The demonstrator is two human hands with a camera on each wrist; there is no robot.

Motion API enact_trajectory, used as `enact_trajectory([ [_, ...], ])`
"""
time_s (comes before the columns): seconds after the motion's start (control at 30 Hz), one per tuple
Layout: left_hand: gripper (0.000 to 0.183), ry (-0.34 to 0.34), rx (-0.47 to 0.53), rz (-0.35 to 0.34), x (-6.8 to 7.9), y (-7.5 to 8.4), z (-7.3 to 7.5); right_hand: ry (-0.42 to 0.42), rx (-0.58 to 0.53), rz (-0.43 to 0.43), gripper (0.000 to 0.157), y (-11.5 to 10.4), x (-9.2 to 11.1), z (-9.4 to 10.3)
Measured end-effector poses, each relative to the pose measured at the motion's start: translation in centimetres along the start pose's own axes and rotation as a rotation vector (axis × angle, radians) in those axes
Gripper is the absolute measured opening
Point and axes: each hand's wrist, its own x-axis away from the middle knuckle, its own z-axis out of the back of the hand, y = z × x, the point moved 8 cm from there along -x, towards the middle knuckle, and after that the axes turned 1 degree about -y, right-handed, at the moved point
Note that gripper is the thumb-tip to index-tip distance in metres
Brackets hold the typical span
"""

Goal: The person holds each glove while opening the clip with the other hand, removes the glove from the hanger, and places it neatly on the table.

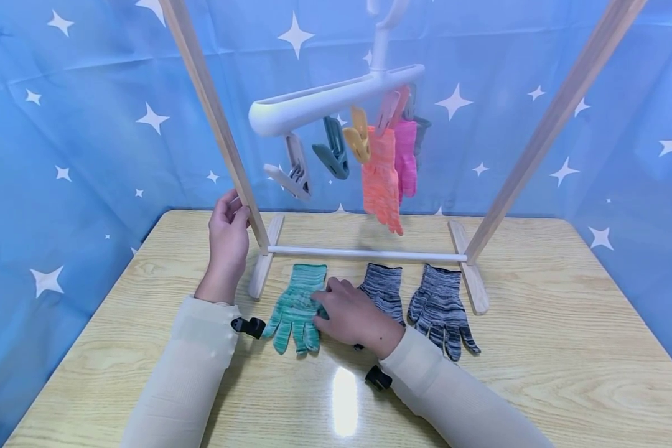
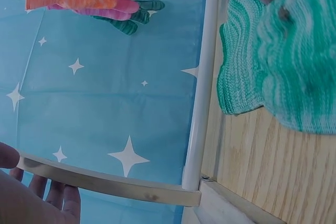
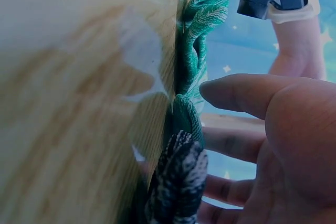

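My left hand (image 1: pixel 229 233) holds the left wooden post (image 1: pixel 215 124) of a rack, thumb on one side and fingers on the other in the left wrist view. Over the right edge of a green striped glove (image 1: pixel 295 302), lying flat on the table, is my right hand (image 1: pixel 355 311). Its thumb and fingers are apart in the right wrist view, the thumb tip at the green glove (image 3: pixel 197 61). A black-and-grey glove (image 1: pixel 385 286) lies partly hidden under the right hand. Another black-and-grey glove (image 1: pixel 442 308) lies to its right.
From a white hanger (image 1: pixel 336 96) hang several clothespins, including a yellow clothespin (image 1: pixel 358 134) and a dark green clothespin (image 1: pixel 333 149). An orange glove (image 1: pixel 379 180) and a pink glove (image 1: pixel 406 158) hang there too. A white bar (image 1: pixel 364 253) joins the rack's feet behind the gloves.
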Motion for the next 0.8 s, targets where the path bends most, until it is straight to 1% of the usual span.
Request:
enact_trajectory([
  [0.2,0.045,-0.006,-0.001,-0.024,-0.06,-0.07,-0.10,0.005,0.005,0.001,0.044,0.00,0.05,0.11],
  [0.37,0.046,-0.009,-0.002,-0.011,-0.14,-0.05,-0.11,-0.009,-0.010,-0.004,0.044,-0.01,0.11,0.20],
  [0.57,0.046,-0.014,-0.005,-0.014,-0.33,0.25,-0.06,-0.003,-0.034,-0.009,0.044,0.03,0.00,0.55],
  [0.8,0.047,-0.017,-0.028,0.007,-0.02,-0.07,-0.02,0.019,-0.107,-0.016,0.044,0.24,0.14,0.89],
])
